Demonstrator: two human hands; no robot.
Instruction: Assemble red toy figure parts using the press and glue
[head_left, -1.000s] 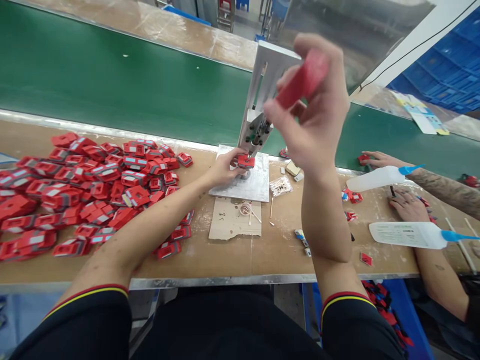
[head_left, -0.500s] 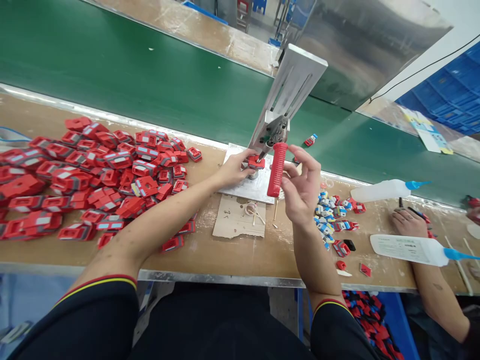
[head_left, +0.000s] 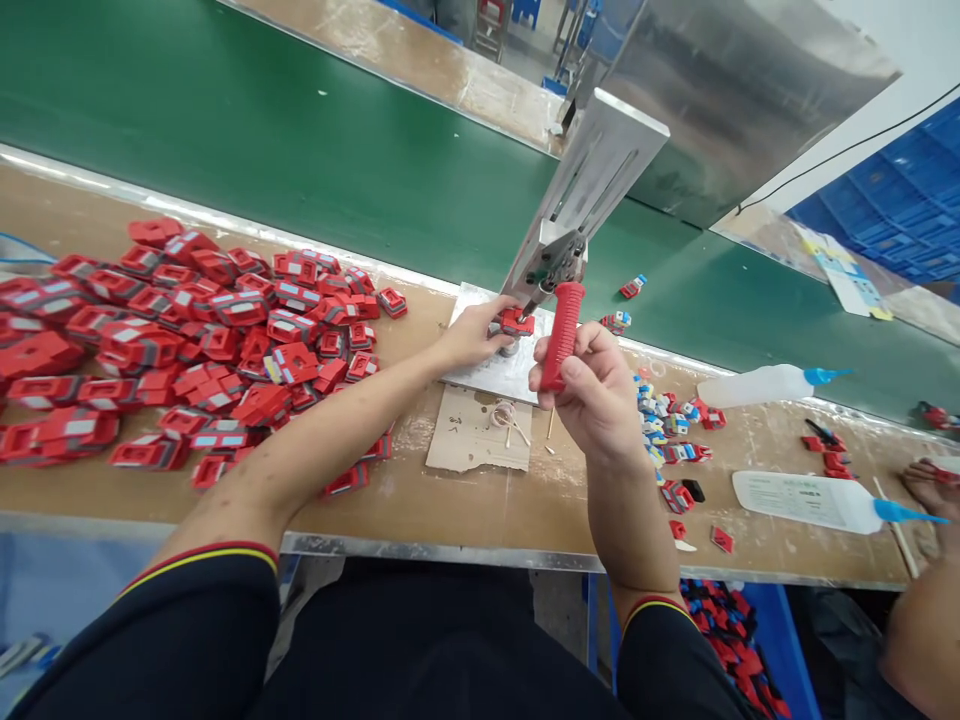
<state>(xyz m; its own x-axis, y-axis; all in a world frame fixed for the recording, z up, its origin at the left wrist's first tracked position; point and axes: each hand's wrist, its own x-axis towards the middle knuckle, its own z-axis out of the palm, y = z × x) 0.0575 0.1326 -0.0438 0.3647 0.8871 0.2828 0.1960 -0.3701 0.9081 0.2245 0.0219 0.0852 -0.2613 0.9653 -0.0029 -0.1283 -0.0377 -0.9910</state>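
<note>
My left hand (head_left: pixel 476 335) pinches a small red part (head_left: pixel 516 321) under the tip of a metal hand press (head_left: pixel 559 258), above its silver base plate (head_left: pixel 480 376). The fingers of my right hand (head_left: pixel 596 390) are wrapped round the lower end of the press's red ribbed handle (head_left: pixel 562 335). Below the plate lies a piece of cardboard (head_left: pixel 472 435) with a clear ring and cotton swabs on it. To the left spreads a large pile of red and grey parts (head_left: pixel 217 350).
Small blue, white and red pieces (head_left: pixel 664 425) lie right of my right arm, near two white bottles (head_left: pixel 757 386) with blue nozzles. A green belt (head_left: pixel 337 150) runs behind the bench. Another person's hand (head_left: pixel 930 490) is at the far right.
My right hand has closed round the red handle, lower down than before. My left hand stays at the press. The other person's hand has moved right, away from the bottles.
</note>
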